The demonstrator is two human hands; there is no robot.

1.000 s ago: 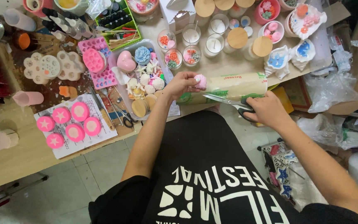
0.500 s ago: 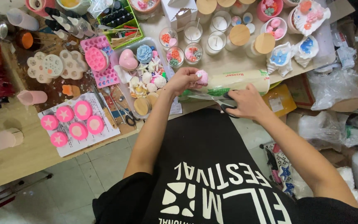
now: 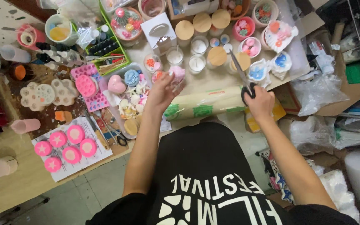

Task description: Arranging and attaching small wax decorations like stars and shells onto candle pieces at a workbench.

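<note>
The left hand is raised over the cluttered wooden tabletop, its fingers pinching a small pink moulded piece wrapped in clear film, which sits just above the near edge of the table, in front of a group of white candles in glass jars. The right hand grips a pair of black-handled scissors; its fingers are closed through the handle loops, and the metal blades point away from the person, towards the round wooden lids. Whether the blades are open or closed cannot be told. Between the two hands, along the table edge, lies a long cream-coloured roll of wrapping material with green printed bands. To the left of the left hand stands a clear tray of small shell-shaped and flower-shaped wax pieces, with a pink heart-shaped piece beside it. Further left, five round pink discs with star and shell reliefs rest on a white paper sheet. A pink silicone mould lies behind them.
</note>
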